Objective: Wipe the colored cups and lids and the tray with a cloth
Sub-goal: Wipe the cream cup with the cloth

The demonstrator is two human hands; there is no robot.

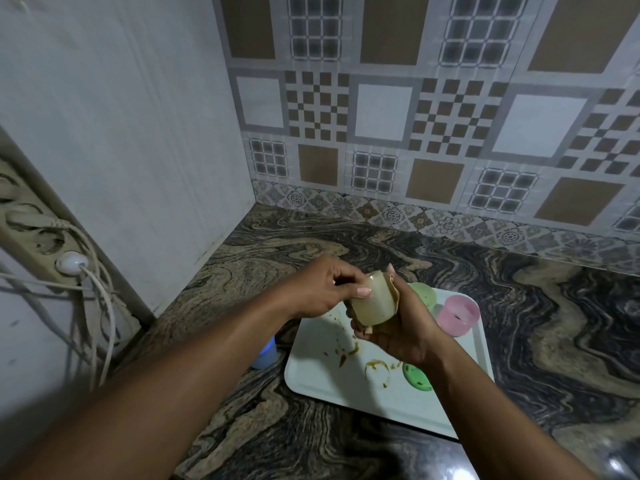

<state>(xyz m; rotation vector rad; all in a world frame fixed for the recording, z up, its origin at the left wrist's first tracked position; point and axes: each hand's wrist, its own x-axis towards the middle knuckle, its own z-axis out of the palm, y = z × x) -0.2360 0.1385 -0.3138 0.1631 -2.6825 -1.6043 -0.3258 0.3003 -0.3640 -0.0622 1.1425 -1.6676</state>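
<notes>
One yellow cup (372, 303) pinched by left hand (311, 293), cloth (394, 289) gripped in right hand (403, 332), stained tray (317, 374) beneath

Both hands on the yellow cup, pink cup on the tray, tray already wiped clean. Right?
No. The head view shows brown stains on the tray, so it is not wiped clean. The rest stands: left hand and right hand hold the yellow cup, and the pink cup sits on the tray.

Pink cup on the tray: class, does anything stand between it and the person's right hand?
Nothing visible does: the pink cup stands unobstructed just beside the right hand. That hand, though, holds a cloth against the yellow cup, which the left hand grips.
</notes>
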